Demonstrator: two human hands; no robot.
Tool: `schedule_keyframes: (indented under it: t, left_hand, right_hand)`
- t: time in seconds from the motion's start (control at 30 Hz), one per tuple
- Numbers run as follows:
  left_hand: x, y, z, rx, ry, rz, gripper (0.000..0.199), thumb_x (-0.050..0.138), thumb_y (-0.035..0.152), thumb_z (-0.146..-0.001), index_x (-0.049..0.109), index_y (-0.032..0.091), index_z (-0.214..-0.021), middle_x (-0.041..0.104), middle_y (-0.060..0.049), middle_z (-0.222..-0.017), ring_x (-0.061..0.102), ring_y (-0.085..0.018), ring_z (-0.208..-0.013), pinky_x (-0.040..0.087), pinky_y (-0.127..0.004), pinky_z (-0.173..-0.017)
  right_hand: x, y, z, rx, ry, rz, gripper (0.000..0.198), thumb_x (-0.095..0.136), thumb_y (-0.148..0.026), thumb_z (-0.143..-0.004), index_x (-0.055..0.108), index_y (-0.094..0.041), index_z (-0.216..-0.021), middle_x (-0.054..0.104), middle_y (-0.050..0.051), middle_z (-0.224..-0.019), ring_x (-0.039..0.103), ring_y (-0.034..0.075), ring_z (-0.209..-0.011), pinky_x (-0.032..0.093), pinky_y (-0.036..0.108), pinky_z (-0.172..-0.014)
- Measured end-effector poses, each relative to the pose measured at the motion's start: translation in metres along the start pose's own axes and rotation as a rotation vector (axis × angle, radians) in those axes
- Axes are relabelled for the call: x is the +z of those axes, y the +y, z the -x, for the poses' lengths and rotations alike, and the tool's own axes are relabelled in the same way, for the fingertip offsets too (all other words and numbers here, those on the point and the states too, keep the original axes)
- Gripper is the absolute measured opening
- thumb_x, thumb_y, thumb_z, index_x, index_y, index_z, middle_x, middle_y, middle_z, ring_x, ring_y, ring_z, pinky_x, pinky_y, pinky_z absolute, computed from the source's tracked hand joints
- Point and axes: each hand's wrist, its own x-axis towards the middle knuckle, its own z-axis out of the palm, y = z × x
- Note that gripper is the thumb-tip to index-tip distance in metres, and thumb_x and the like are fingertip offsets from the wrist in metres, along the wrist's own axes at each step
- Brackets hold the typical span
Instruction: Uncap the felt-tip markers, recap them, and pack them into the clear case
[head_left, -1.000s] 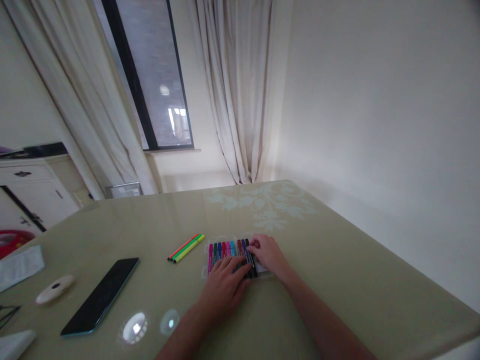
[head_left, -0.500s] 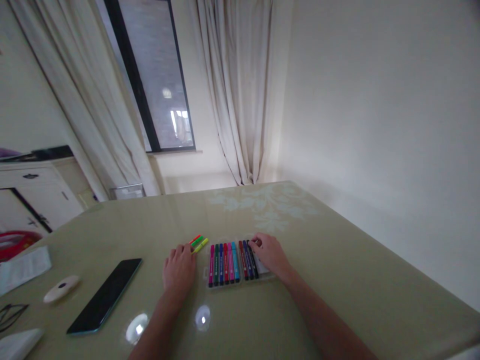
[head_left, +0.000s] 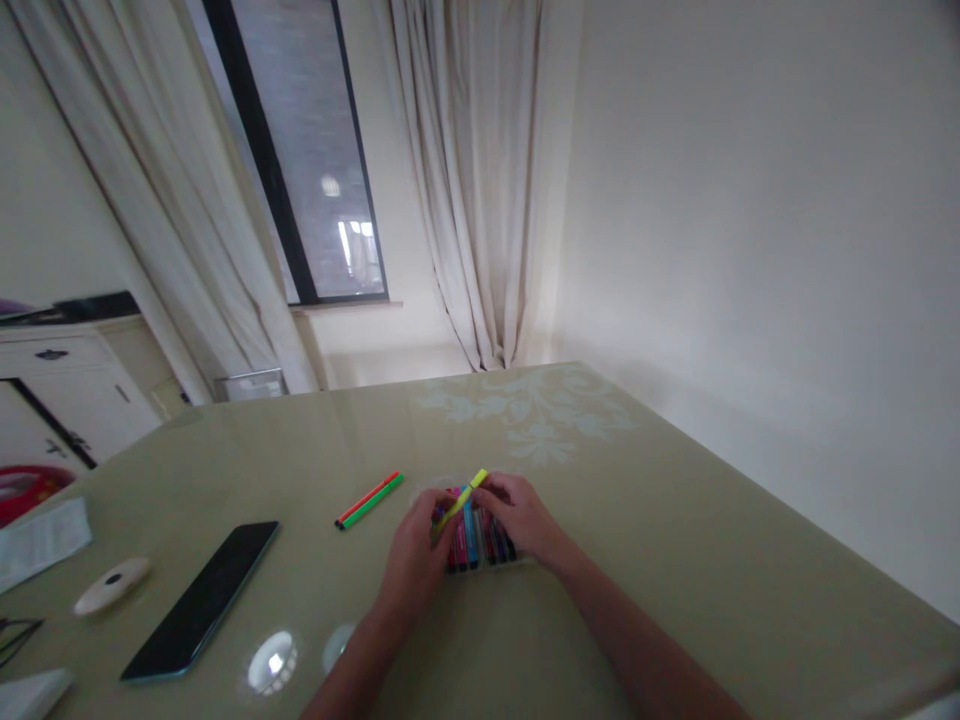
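Note:
A yellow felt-tip pen (head_left: 471, 487) slants over the open pen case, its far end up and to the right. My left hand (head_left: 417, 548) is closed on its lower end. The fingers of my right hand (head_left: 523, 515) pinch at its upper part. Beneath both hands lies the clear plastic case (head_left: 491, 565) with a row of coloured felt-tip pens (head_left: 471, 545), partly covered by my fingers. An orange-red pen (head_left: 367, 499) and a green pen (head_left: 373, 504) lie side by side on the table, left of my left hand.
On the left of the glossy table (head_left: 645, 600) are a black phone (head_left: 202, 600), a pale oval object (head_left: 112, 586), a white paper (head_left: 45, 540), a dark cable (head_left: 16, 637) and a white object (head_left: 34, 695). A wall (head_left: 750, 250) borders the table's right side.
My left hand has picked up the yellow pen from beside the other two and brought it right, over the case. My right hand has shifted slightly left to meet it.

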Motion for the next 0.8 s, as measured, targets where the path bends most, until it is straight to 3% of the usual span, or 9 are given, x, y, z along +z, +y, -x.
schedule_keyframes:
  t: [0.27,0.57,0.8]
  left_hand:
    - [0.011,0.006,0.007,0.074,0.045,0.027,0.027,0.059,0.039,-0.095,0.066,0.023,-0.115,0.072,-0.003,-0.095,0.065,-0.018,-0.077,0.055,-0.031,-0.072]
    - [0.014,0.008,0.010,0.024,-0.045,0.123,0.032,0.052,0.038,-0.099,0.067,0.024,-0.123,0.076,-0.006,-0.114,0.073,-0.022,-0.099,0.058,-0.035,-0.087]
    - [0.018,0.003,0.011,-0.057,-0.131,0.145,0.040,0.041,0.043,-0.103,0.062,0.024,-0.131,0.077,-0.005,-0.097,0.073,-0.021,-0.077,0.059,-0.034,-0.073]
  right_hand:
    - [0.002,-0.003,-0.003,0.129,0.030,-0.354,0.046,0.069,-0.064,-0.078,0.066,-0.019,-0.089,0.066,0.000,-0.076,0.064,0.014,-0.066,0.043,0.023,-0.057]
    - [-0.003,0.001,-0.006,0.088,0.109,-0.399,0.050,0.080,-0.063,-0.071,0.069,-0.017,-0.087,0.073,0.004,-0.083,0.067,0.017,-0.072,0.049,0.026,-0.063]
    - [-0.002,0.004,-0.006,0.098,0.102,-0.428,0.051,0.083,-0.061,-0.068,0.074,-0.017,-0.092,0.075,0.004,-0.083,0.069,0.017,-0.074,0.054,0.030,-0.072]
